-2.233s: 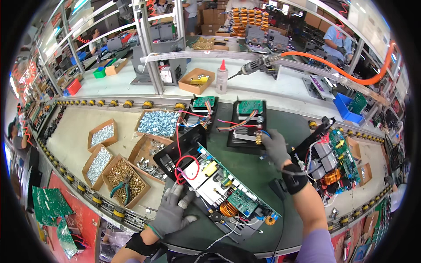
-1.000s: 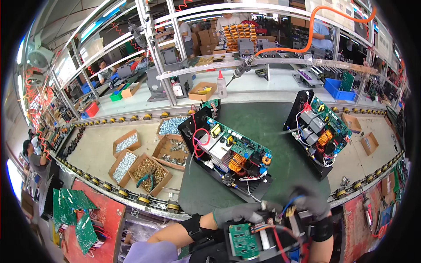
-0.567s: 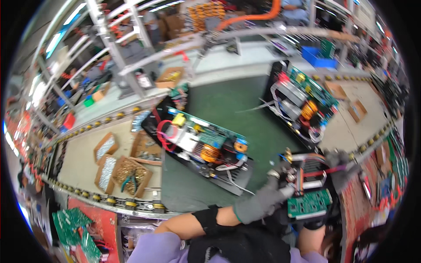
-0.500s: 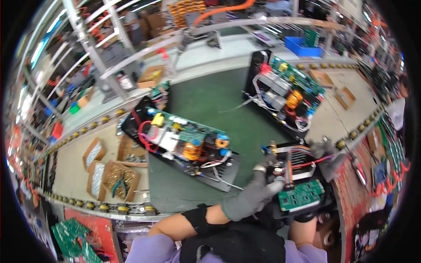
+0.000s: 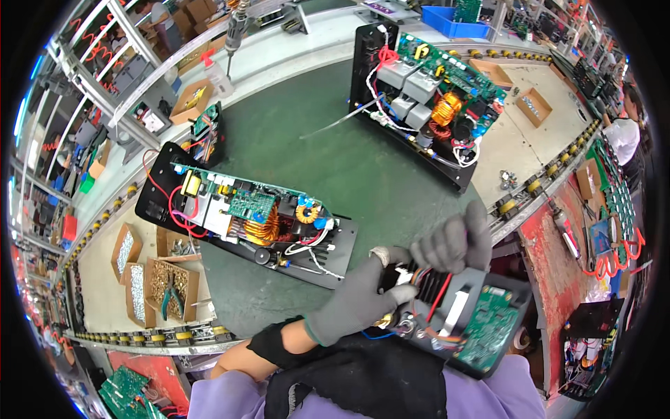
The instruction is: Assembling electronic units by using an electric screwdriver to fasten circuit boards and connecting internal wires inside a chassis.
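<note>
My left hand [image 5: 359, 300], in a grey glove, grips the near-left side of a black panel unit [image 5: 513, 335] tilted in front of my body. Its thumb lies across the unit's brass fittings and wires. A green circuit board [image 5: 488, 325] fills the unit's right part, beside a white strip [image 5: 457, 312] and a red wire [image 5: 438, 296]. At the unit's far edge is my gloved right hand [image 5: 457, 241], fingers bent down toward the coloured wires; their tips and anything between them are hidden.
Two opened black chassis, one at left [image 5: 321, 269] and one far right [image 5: 377, 63], stand on the green work surface [image 5: 286, 153] with boards and copper coils exposed. Boxes of screws [image 5: 188, 300] and pliers [image 5: 169, 297] lie left. A screwdriver [image 5: 237, 28] hangs far left.
The panel unit has turned and tilted toward my body. My right hand has moved from its right side to its far edge. The view has shifted, so the chassis appear farther left.
</note>
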Motion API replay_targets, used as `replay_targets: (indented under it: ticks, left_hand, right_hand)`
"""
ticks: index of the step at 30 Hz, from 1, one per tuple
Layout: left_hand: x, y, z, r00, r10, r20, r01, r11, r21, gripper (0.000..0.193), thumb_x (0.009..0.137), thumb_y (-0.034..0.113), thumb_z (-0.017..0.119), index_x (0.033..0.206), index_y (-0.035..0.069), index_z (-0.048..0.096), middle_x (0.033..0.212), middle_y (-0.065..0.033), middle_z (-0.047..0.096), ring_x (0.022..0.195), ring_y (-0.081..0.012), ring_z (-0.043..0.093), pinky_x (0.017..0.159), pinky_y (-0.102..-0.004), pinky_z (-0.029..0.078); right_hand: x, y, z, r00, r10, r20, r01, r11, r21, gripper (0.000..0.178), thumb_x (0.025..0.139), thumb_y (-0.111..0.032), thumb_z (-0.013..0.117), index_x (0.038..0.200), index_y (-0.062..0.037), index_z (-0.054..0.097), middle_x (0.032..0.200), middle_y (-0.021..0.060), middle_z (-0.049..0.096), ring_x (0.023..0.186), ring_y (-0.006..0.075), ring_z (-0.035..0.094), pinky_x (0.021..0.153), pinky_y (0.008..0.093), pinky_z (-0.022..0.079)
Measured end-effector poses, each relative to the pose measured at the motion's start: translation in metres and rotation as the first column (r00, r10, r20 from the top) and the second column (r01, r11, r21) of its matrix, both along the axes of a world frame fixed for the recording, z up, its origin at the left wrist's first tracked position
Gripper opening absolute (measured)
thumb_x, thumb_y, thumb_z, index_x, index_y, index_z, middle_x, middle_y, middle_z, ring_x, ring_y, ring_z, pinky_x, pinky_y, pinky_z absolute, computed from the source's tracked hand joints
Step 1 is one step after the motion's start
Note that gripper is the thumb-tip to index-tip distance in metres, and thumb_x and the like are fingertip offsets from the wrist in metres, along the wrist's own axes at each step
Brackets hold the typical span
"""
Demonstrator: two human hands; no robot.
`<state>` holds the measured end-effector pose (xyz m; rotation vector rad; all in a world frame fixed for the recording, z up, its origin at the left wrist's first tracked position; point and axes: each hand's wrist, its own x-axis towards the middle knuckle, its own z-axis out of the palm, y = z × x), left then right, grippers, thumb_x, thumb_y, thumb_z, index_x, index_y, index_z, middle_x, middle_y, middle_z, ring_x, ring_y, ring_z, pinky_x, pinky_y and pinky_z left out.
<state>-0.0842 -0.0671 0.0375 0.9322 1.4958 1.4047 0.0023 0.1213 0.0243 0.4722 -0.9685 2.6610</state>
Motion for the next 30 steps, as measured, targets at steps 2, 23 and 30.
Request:
replay_targets:
  ticks: [2,23,30]
  left_hand:
    - [0.003,-0.006,-0.013,0.993,0.119,-0.019,-0.121,0.990,-0.068,0.034,0.092,0.020,0.074,0.116,0.002,0.059,0.096,-0.0077,0.061,0.085,-0.0141,0.062,0.077,-0.0301,0.052]
    - [0.007,-0.062,-0.037,0.973,-0.115,-0.200,0.110,0.993,-0.034,0.052,0.079,0.029,0.085,0.119,0.003,0.064,0.141,-0.0191,0.042,0.119,-0.0312,0.056,0.098,-0.0402,0.050]
    - [0.001,-0.067,-0.035,0.925,-0.067,-0.375,0.088,0.995,0.040,0.043,0.079,0.030,0.085,0.105,0.001,0.066,0.139,-0.0207,0.045,0.126,-0.0354,0.051,0.099,-0.0414,0.048]
  right_hand:
    - [-0.005,-0.018,0.000,0.991,-0.105,0.077,0.102,0.994,0.042,0.065,0.109,-0.052,0.026,0.070,-0.0097,0.055,0.053,-0.0010,0.048,0.050,0.0158,0.044,0.062,0.0342,0.042]
    - [0.024,-0.047,0.005,0.997,-0.048,0.063,0.040,0.991,0.125,0.076,0.110,-0.046,0.018,0.054,-0.0077,0.052,0.049,0.0035,0.045,0.048,0.0181,0.034,0.060,0.0350,0.037]
    - [0.014,-0.051,-0.008,0.994,-0.054,-0.099,0.053,0.999,-0.012,0.066,0.109,-0.044,0.022,0.070,-0.0078,0.060,0.052,0.0022,0.051,0.050,0.0174,0.041,0.062,0.0346,0.040]
